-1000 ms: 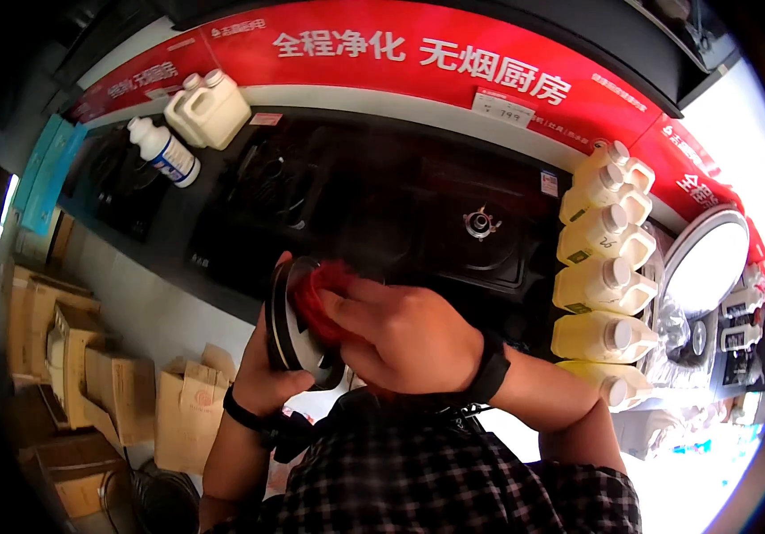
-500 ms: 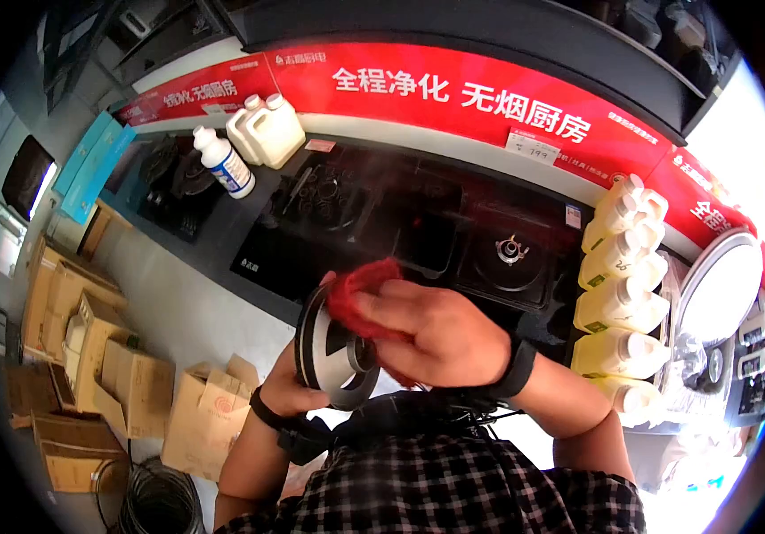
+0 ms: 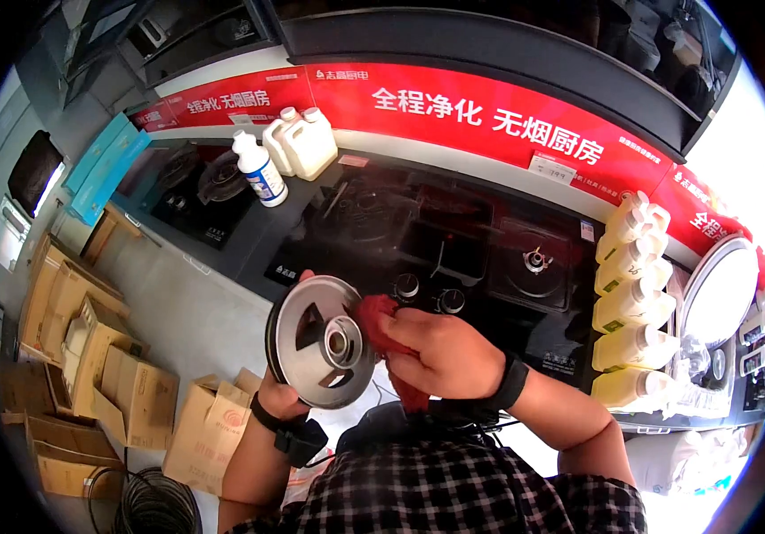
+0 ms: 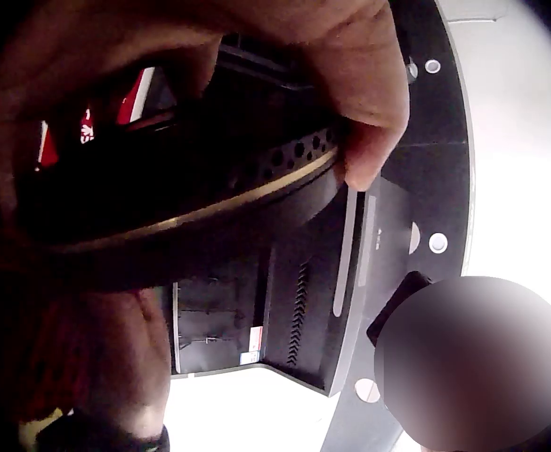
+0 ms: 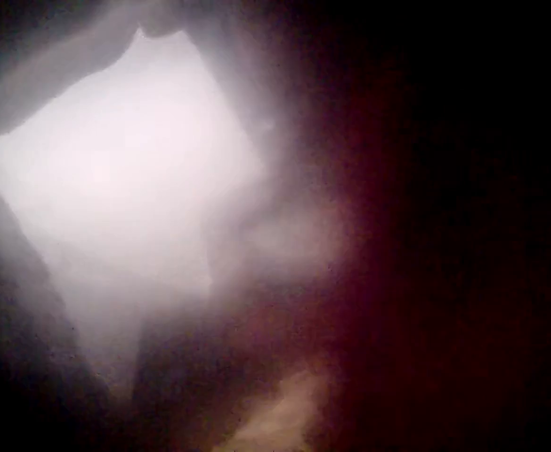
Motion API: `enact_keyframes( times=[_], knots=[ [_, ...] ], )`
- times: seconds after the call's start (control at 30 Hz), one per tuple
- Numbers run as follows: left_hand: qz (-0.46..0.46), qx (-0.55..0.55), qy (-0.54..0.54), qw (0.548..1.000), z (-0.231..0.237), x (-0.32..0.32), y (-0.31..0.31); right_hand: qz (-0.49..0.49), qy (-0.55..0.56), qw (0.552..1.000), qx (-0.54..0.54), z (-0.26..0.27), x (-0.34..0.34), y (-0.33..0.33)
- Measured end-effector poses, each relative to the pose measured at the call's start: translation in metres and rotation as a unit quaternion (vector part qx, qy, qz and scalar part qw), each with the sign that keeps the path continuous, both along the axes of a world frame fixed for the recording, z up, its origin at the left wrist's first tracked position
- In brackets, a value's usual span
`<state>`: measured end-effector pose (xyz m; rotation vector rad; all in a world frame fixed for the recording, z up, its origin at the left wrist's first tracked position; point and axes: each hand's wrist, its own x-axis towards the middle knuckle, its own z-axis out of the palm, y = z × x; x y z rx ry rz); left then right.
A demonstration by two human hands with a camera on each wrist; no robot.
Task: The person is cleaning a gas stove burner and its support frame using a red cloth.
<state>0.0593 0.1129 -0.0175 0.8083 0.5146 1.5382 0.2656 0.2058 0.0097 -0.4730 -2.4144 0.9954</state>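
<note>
My left hand (image 3: 283, 398) grips a round silver metal disc (image 3: 311, 360) by its edge, in front of the black counter. The disc has a raised ring at its centre, several cut-out openings and a black underside. In the left wrist view, its black rim (image 4: 294, 202) shows a brass-coloured band and small holes, with fingers curled over it. My right hand (image 3: 453, 356) pinches a crumpled red cloth (image 3: 380, 322) at the disc's right edge; part of the cloth hangs below the fingers. The right wrist view is dark and blurred.
Black gas stoves (image 3: 453, 254) are set along the counter. A white bottle (image 3: 259, 171) and pale jugs (image 3: 304, 145) stand at back left. A row of yellow-filled jugs (image 3: 624, 349) lines the right. Cardboard boxes (image 3: 144, 392) and a coiled black cable (image 3: 158, 503) lie on the left floor.
The disc has turned from nearly edge-on to show its silver face. My right hand with the red cloth has shifted to the disc's right edge. The head view has tilted up and left.
</note>
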Motion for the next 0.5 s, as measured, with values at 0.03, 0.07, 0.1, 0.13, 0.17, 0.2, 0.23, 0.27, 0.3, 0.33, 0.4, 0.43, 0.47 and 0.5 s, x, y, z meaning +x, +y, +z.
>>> enact_keyframes(
  times=[0.03,0.07,0.1,0.13,0.17,0.2,0.23,0.27,0.3,0.33,0.4,0.43,0.47,0.5],
  knots=[
    [0.008,0.004,-0.005,1.0,0.0,-0.002,-0.002,0.003,-0.003,1.0,0.007,0.001,-0.004,-0.006],
    [0.016,0.008,-0.009,1.0,0.001,-0.003,-0.003,0.005,-0.011,1.0,0.004,0.004,-0.007,-0.01],
    [0.024,0.012,-0.014,1.0,0.002,-0.003,-0.004,0.008,-0.019,1.0,0.001,0.008,-0.009,-0.014],
    [0.032,0.018,-0.019,0.999,0.003,-0.002,-0.004,0.01,-0.027,1.0,0.0,0.011,-0.01,-0.017],
    [0.04,0.022,-0.024,0.999,0.003,-0.001,-0.005,0.022,-0.034,0.999,0.0,0.012,-0.011,-0.02],
    [0.048,0.027,-0.03,0.998,0.002,0.0,-0.006,0.033,-0.041,0.999,0.0,0.012,-0.011,-0.022],
    [0.062,0.038,-0.011,0.997,0.0,0.0,-0.007,0.044,-0.048,0.998,0.001,0.014,-0.011,-0.024],
    [0.076,0.049,0.009,0.996,-0.002,0.0,-0.008,0.055,-0.05,0.997,-0.004,0.015,-0.01,-0.026],
    [0.075,0.053,0.025,0.995,-0.001,0.002,-0.008,0.066,-0.051,0.996,-0.009,0.016,-0.009,-0.028],
    [0.074,0.057,0.042,0.995,0.0,0.004,-0.01,0.078,-0.052,0.996,-0.013,0.018,-0.008,-0.031],
    [0.092,0.071,0.085,0.99,-0.002,0.006,-0.012,0.109,-0.047,0.992,-0.029,0.025,-0.005,-0.034],
    [0.101,0.077,0.106,0.986,-0.004,0.006,-0.012,0.125,-0.044,0.991,-0.037,0.028,-0.003,-0.035],
    [0.109,0.086,0.141,0.98,-0.005,0.006,-0.012,0.133,-0.033,0.989,-0.056,0.028,-0.003,-0.035],
    [0.116,0.096,0.176,0.973,-0.006,0.004,-0.011,0.142,-0.022,0.987,-0.075,0.026,-0.003,-0.034]
  ],
)
